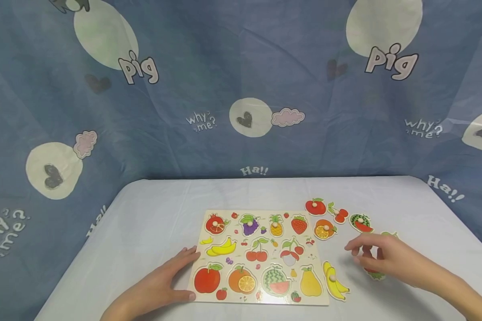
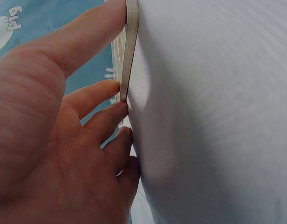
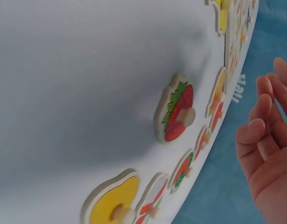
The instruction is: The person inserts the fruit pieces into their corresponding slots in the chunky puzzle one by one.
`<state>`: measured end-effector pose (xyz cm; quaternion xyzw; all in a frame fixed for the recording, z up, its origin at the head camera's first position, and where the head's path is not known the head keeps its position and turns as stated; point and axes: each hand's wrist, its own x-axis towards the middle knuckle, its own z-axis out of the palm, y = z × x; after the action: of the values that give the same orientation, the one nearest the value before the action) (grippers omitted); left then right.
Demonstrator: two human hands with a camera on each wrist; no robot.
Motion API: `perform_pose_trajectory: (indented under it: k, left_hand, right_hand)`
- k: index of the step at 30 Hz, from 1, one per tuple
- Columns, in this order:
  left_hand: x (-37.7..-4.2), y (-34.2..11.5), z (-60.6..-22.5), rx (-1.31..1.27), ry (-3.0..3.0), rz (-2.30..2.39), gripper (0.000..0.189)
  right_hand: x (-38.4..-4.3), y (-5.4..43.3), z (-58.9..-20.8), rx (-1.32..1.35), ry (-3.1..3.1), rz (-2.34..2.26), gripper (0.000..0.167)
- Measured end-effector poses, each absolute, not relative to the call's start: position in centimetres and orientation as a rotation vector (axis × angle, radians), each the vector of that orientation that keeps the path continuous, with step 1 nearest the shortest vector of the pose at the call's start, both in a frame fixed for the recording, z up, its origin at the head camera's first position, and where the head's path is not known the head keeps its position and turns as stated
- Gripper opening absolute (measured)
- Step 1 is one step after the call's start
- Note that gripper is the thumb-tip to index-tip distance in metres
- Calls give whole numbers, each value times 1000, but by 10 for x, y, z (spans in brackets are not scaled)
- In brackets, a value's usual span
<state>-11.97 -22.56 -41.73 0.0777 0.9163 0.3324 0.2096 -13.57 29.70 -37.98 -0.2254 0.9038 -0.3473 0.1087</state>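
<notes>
A wooden fruit puzzle board point(image 1: 269, 258) lies flat on the white table. My left hand point(image 1: 160, 285) rests at its left edge, thumb by the near corner and fingers touching the rim; in the left wrist view the thumb point(image 2: 87, 37) meets the board's edge. My right hand point(image 1: 385, 258) hovers right of the board, fingers loosely bent, holding nothing. Partly hidden beneath it is a strawberry piece point(image 3: 178, 123) with a wooden knob. A banana piece point(image 1: 334, 281) lies between this hand and the board. Knobbed pomegranate point(image 1: 215, 224), grape point(image 1: 249, 225) and pineapple point(image 1: 276, 226) pieces sit in the board.
Loose knobbed pieces lie right of the board: an apple point(image 1: 315, 207), cherries point(image 1: 339, 214), a watermelon point(image 1: 360, 222) and an orange point(image 1: 324, 230). A pear piece point(image 3: 111, 200) shows in the right wrist view. A blue printed cloth point(image 1: 209, 151) hangs behind the table.
</notes>
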Motion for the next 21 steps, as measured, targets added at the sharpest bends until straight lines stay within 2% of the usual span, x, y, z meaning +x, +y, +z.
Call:
perform_pose_trajectory:
  k: [9,16,21]
  left_hand:
    - [-119,-226,-419,179,2587,887,94]
    - [-118,-225,-418,151,2586,891,95]
    - [-119,-225,-419,147,2593,878,96]
  right_hand:
    - [-128,310,-386,-588,2679,-992,24]
    - [-124,322,-396,-717,2722,-1037,19]
    - [-124,330,-401,-686,2731,-1007,16]
